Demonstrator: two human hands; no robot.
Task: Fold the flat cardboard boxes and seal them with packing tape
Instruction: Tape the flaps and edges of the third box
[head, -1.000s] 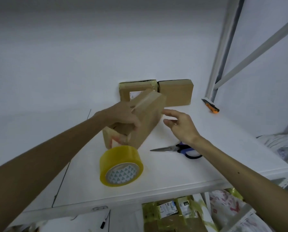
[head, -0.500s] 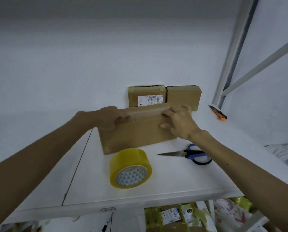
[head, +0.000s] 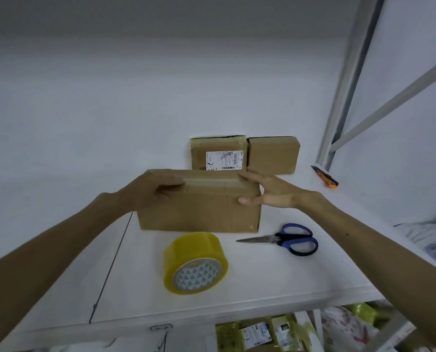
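A brown cardboard box [head: 204,209] stands on the white table [head: 275,278], its taped top facing up. My left hand [head: 151,193] grips the box's upper left corner, thumb on the front face. My right hand [head: 270,191] clasps the upper right corner, fingers spread over the top edge and thumb on the front. A yellow roll of packing tape [head: 195,262] lies on its side in front of the box. Blue-handled scissors [head: 285,239] lie to the right of the tape, blades pointing left.
Two sealed cardboard boxes stand against the back wall, one with a shipping label [head: 218,153] and a plain one [head: 274,154]. An orange utility knife [head: 324,176] lies by the metal shelf post [head: 343,82]. Parcels [head: 257,334] fill the shelf below the table edge.
The box went from tilted in my left hand to standing squarely on the table. My right hand moved onto its right corner. My view shifted slightly, so everything sits further right.
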